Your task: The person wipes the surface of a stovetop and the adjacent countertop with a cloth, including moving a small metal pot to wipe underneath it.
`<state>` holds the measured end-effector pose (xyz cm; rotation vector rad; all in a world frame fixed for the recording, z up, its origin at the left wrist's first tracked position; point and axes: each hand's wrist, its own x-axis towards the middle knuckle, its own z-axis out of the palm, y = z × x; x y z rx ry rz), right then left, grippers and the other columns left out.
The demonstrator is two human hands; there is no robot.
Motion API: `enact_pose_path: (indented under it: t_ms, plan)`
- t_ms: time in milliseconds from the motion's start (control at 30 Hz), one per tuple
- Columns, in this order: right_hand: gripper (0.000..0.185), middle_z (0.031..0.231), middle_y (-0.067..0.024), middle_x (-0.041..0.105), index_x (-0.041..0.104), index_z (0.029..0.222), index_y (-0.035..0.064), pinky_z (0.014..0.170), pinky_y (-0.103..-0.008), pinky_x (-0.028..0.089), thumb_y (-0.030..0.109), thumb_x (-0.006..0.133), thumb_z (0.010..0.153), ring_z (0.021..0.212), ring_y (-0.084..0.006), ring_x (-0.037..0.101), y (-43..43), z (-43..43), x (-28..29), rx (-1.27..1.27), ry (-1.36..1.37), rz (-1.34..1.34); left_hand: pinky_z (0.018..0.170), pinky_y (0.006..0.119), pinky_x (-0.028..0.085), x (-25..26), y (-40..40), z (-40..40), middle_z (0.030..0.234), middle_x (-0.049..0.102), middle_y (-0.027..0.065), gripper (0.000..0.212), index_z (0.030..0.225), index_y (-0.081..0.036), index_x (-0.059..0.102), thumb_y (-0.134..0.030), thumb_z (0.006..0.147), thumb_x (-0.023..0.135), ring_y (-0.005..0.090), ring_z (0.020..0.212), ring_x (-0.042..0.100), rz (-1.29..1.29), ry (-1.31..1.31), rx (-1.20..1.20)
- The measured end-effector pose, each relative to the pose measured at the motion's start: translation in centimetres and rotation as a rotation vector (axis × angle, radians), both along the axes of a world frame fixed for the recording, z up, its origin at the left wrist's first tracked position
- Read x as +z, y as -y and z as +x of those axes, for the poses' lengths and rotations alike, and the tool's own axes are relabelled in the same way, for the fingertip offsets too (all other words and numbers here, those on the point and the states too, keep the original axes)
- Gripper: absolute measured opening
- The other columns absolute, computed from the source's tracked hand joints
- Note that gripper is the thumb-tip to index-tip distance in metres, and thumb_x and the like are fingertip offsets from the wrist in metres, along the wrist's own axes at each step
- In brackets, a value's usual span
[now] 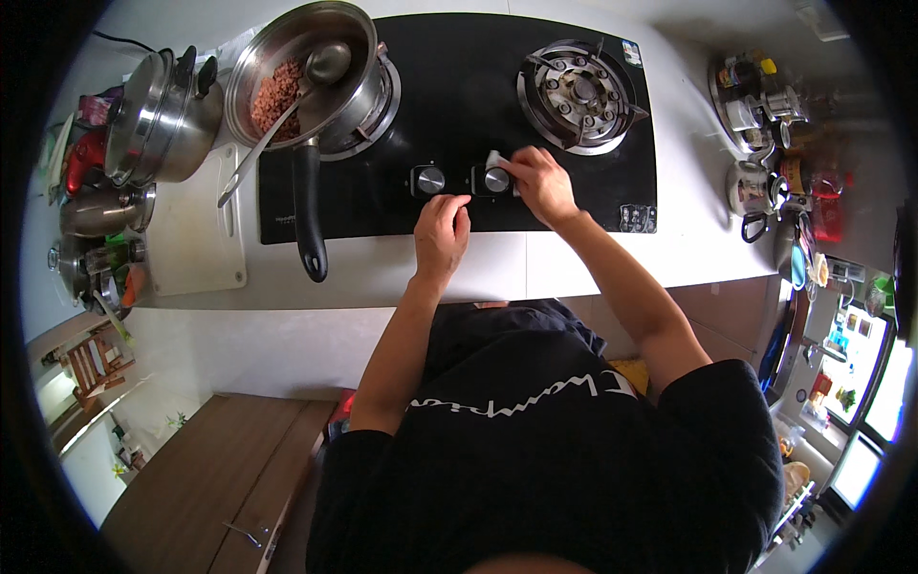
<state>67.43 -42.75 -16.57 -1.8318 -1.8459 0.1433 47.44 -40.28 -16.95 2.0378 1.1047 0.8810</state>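
Note:
My right hand point(543, 183) pinches a small white wipe point(494, 159), perhaps tissue or cloth, against the right control knob point(496, 180) of a black glass gas cooktop point(459, 86). Part of the wipe shows beyond the knob's right side; my fingers hide the rest. My left hand point(441, 233) is at the cooktop's front edge, just below the left control knob point(431, 180). Its fingers are loosely bent, the thumb a little apart, and nothing shows in them. On the left burner stands a steel saucepan point(358, 93) with cooked minced meat point(278, 93) and a steel ladle point(328, 64) inside.
The saucepan's black handle point(310, 215) juts past the counter's front edge. Left of it lie a white cutting board point(193, 237) and stacked steel pots point(165, 122). The right burner point(582, 92) is bare. A steel kettle point(749, 188) and bottles stand farther right.

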Motion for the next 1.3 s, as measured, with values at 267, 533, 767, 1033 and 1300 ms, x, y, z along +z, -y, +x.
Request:
enact_pose_path:
  t_ms: [267,533,767,1033,1300]
  plan:
    - [0.010,0.077,-0.0027,0.056,0.069,0.085,0.0131,0.061,-0.0326,0.048,0.016,0.066,0.075,0.074,-0.0213,0.057,2.0,-1.7,0.8,-0.200,-0.034,-0.047,0.069,0.034,0.047,-0.3,-0.1,0.2,0.084,0.060,0.0085,0.016,0.091,-0.006,0.062,0.000,0.076,0.057,0.0263,0.078,0.058,0.078,0.013,-0.008]
    - [0.006,0.077,-0.0006,0.058,0.068,0.076,0.0159,0.061,-0.0333,0.048,0.022,0.066,0.075,0.075,-0.0223,0.056,0.9,-1.3,1.1,-0.261,0.052,-0.106,0.063,0.033,0.049,-0.4,-0.6,-0.2,0.082,0.060,0.0089,0.012,0.087,-0.006,0.063,-0.001,0.076,0.058,0.0260,0.074,0.059,0.033,0.068,-0.011]
    - [0.011,0.087,-0.0042,0.063,0.066,0.082,0.0167,0.071,-0.0371,0.049,0.019,0.060,0.072,0.086,-0.0253,0.061,-7.6,-2.2,3.4,0.074,-0.011,-0.579,0.063,0.032,0.049,-1.0,-0.4,-0.4,0.082,0.060,0.0083,0.011,0.085,-0.006,0.063,-0.003,0.075,0.062,0.0239,0.075,0.059,-0.078,0.107,-0.021]
    - [0.010,0.082,-0.0102,0.060,0.064,0.077,0.0128,0.069,-0.0393,0.049,0.021,0.059,0.074,0.079,-0.0296,0.061,-9.0,-0.8,1.5,-0.076,0.038,-0.296,0.064,0.029,0.046,-0.4,-2.5,-2.3,0.099,0.052,0.0091,0.047,0.106,-0.006,0.051,-0.013,0.068,0.077,0.0205,0.073,0.053,0.045,0.095,0.235]
    - [0.006,0.080,-0.0087,0.057,0.060,0.073,0.0104,0.066,-0.0385,0.049,0.015,0.058,0.075,0.078,-0.0280,0.060,-9.5,-5.0,1.2,0.206,-0.010,-0.208,0.074,0.035,0.048,-1.4,-3.4,-2.2,0.099,0.053,0.0111,0.064,0.120,-0.006,0.045,-0.015,0.065,0.078,0.0249,0.085,0.057,0.048,-0.038,0.195]
